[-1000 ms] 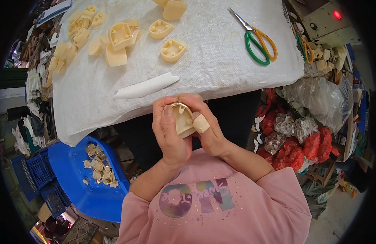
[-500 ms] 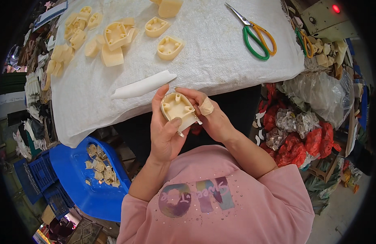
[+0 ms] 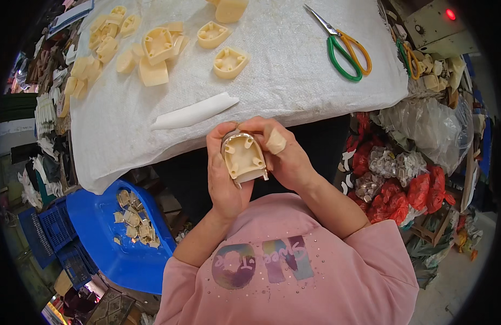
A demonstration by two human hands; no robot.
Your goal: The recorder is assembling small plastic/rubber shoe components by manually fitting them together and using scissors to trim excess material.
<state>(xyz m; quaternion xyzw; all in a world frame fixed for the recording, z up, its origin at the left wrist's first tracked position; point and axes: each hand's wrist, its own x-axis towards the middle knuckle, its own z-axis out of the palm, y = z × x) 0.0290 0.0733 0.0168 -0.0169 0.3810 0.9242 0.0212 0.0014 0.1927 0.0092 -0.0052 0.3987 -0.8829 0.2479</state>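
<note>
Through the head camera I see the left hand [image 3: 222, 181] cupping 1 cream, hollow piece [image 3: 245, 155] from its left side, while the right hand [image 3: 287, 158] grips its upper right rim. They hold it in front of the pink shirt [image 3: 348, 260], hollow side up, probably so its 4 pegs and shiny rim show. Beyond, a white curved strip [image 3: 196, 112] lies near the table [image 3: 294, 81] edge, perhaps for reach. Farther off, 2 similar pieces [image 3: 229, 64] rest hollow-up; scissors [image 3: 335, 33] point away, handles conveniently nearer the person.
</note>
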